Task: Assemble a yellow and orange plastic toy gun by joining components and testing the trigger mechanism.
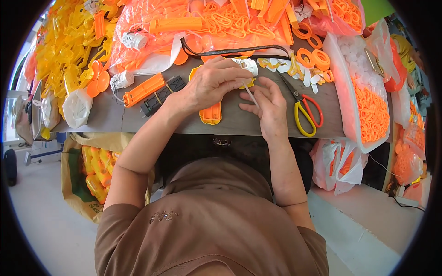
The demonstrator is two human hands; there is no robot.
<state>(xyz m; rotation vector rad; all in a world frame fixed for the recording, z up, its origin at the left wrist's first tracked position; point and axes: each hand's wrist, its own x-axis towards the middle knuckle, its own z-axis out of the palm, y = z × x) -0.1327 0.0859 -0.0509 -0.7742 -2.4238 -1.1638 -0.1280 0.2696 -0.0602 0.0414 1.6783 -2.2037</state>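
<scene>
My left hand (216, 83) is closed over the work at the table's front, its fingertips by a small yellow part and the upper end of a thin white strip (251, 95). What it grips is mostly hidden. Facing it, my right hand (270, 103) has curled fingers around the strip's lower length. Under my left hand lies an orange and yellow plastic housing (211, 114). Just beyond the fingertips sits a white cylindrical part (250, 66). To the left are an orange rectangular case (143, 90) and a black battery-holder-like piece (162, 95).
Scissors (305, 109) with red and yellow handles lie right of my hand. A clear bin (343, 99) of orange rings stands further right. Yellow parts (64, 41) are heaped at left; orange parts (221, 23) fill the back. Below the left edge hangs a paper bag (73, 184).
</scene>
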